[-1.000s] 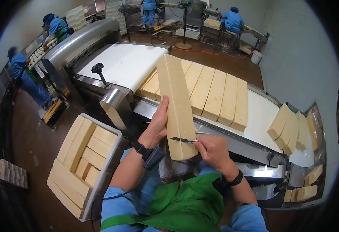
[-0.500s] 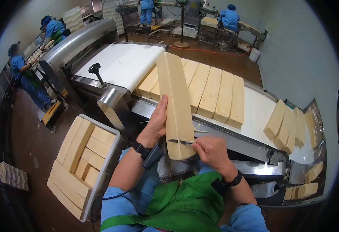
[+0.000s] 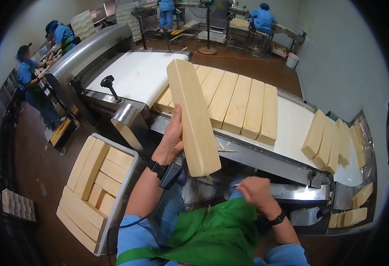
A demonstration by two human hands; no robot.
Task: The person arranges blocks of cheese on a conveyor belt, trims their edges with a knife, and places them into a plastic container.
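Note:
A long pale-yellow block (image 3: 192,117) is held up, tilted, over the near edge of the conveyor. My left hand (image 3: 172,135) grips its left side, with the thumb along the face. My right hand (image 3: 255,191) is closed below and to the right of the block, apart from it, on a small knife (image 3: 235,185) whose blade is blurred. Thin trimmings (image 3: 224,148) lie by the metal edge beside the block. Behind it, several similar blocks (image 3: 236,104) lie side by side on the white belt (image 3: 290,128).
A grey crate (image 3: 121,195) full of blocks stands at lower left. A metal roller machine (image 3: 88,51) is at upper left. More blocks (image 3: 321,137) lie at the belt's right end. Co-workers stand at far left (image 3: 37,88) and sit at the back (image 3: 263,20).
My right hand has moved down and right with the knife, off the block's lower end. The block has shifted slightly up and left in my left hand.

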